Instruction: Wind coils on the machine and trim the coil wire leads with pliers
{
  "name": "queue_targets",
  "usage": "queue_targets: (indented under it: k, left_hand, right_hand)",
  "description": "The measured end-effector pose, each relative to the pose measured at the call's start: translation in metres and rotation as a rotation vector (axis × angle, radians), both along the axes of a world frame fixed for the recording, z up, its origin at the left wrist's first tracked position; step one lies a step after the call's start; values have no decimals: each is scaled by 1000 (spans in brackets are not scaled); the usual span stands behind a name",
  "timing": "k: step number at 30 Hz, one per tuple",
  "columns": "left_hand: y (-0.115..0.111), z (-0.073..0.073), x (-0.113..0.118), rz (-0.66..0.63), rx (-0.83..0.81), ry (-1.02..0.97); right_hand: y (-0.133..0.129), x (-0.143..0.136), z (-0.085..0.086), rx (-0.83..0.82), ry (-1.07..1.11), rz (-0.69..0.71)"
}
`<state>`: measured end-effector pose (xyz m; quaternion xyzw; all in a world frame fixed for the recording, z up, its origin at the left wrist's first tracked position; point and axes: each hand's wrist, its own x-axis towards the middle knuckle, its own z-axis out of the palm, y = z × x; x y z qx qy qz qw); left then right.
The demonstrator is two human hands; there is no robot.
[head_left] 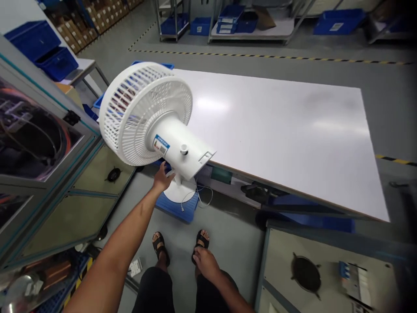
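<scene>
A white pedestal fan [169, 126] stands in front of me at the left, its round slatted guard tilted up and its motor housing facing me. A blue and white label [161, 145] is stuck on the housing. Its round white base [180, 191] rests on a blue platform [182, 211] on the floor, with a thin white cord [205, 204] beside it. My left hand [162, 178] reaches to the fan's stem below the housing, thumb and fingers apart; whether it touches the stem is unclear. Lower down, my right hand [206, 262] hangs over my foot with curled fingers, nothing visible in them.
A long white table [280, 130] stretches to the right behind the fan. A machine cabinet [87, 178] borders the left side, and a beige cabinet [283, 256] with a round vent stands at lower right. Blue bins [339, 21] and shelving line the back.
</scene>
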<state>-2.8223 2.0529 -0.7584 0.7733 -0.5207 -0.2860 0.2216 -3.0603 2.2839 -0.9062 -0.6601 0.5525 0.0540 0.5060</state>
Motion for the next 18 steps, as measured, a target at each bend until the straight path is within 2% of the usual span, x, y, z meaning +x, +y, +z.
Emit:
queue_targets:
  k: [5,8,11,15,18]
  left_hand:
    - [-25,-15,-25,-19,-32,64]
    - [-28,-27,-38,7,-50,98]
    - [-24,-43,-41,23,-28,124]
    - [3,-60,-18,48,96,149]
    - [32,-57,18,66,133,167]
  right_hand:
    - [22,-15,-2,35,39,83]
    - [34,-35,-7,82,86,149]
    - [33,-52,-8,129,158,200]
    - [10,-55,0,160,229,212]
    - [-16,-39,5,136,212,187]
